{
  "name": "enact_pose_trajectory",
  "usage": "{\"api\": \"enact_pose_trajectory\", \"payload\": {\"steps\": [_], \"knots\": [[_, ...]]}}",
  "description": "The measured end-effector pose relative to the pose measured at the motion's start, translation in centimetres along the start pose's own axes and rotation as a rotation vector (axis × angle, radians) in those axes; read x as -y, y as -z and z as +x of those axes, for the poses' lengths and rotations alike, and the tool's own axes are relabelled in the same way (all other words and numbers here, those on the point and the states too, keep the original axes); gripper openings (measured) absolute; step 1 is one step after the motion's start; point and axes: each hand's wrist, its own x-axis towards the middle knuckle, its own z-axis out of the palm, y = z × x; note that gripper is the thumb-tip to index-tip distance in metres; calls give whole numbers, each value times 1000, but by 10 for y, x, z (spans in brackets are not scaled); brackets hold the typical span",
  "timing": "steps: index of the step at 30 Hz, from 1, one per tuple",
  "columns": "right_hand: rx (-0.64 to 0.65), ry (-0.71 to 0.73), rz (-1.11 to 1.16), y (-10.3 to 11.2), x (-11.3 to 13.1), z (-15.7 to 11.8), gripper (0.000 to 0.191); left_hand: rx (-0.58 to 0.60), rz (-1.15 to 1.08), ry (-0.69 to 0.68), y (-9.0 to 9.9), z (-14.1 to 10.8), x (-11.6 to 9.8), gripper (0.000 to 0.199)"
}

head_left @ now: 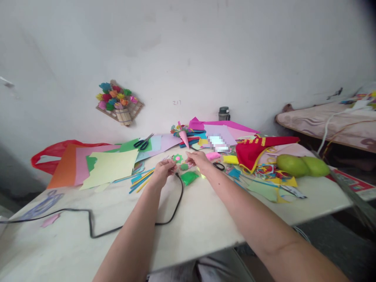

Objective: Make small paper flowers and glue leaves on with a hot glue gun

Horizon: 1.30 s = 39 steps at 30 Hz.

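Note:
My left hand (166,169) has its fingers pinched together at the edge of a small green paper flower (178,158) with a pink centre. Just right of the flower, my right hand (199,159) is closed in a pinch; whatever is between its fingertips is too small to make out. Below the hands lies a shiny green packet (189,178). A small green scrap (184,167) rests above that packet. By the right wrist are a black scissor handle (218,166) and a pink packet (212,156). A black cable (179,196) ends near the left fingers.
Coloured paper sheets (113,168) cover the table's left back, with black scissors (143,143) on them. Blue and yellow strips (142,181) lie left. A pink paper cone with flowers (183,137) stands behind. Right are red cloth (249,154), green fruits (293,165) and a cutter (293,191).

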Motion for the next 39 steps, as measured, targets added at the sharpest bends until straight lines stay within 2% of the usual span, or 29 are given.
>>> {"api": "enact_pose_trajectory", "payload": {"steps": [3, 6, 10, 15, 22, 27, 34, 39], "knots": [[-24, 38, -50, 2, -1, 2, 25, 13, -3, -12, 0, 0, 0, 23], [43, 45, -52, 1, -1, 0, 22, 52, 18, -26, -1, -1, 0, 22], [127, 52, -77, -2, -1, -3, 32, 142, 86, -38, -1, -2, 1, 18], [96, 84, -131, -4, -3, -2, 32, 183, 158, -35, -1, -1, 3, 18], [146, 98, -237, -1, 1, -5, 25, 194, 139, 2, 0, 0, 4, 15], [143, 121, -308, -3, 8, -13, 28, 151, 108, 82, -2, 0, 2, 24], [164, 98, -175, -6, 6, -11, 27, 135, 290, -102, -4, 0, 4, 30], [147, 99, -157, -5, 2, -6, 23, 124, 338, -166, -5, -1, 4, 30]]}}
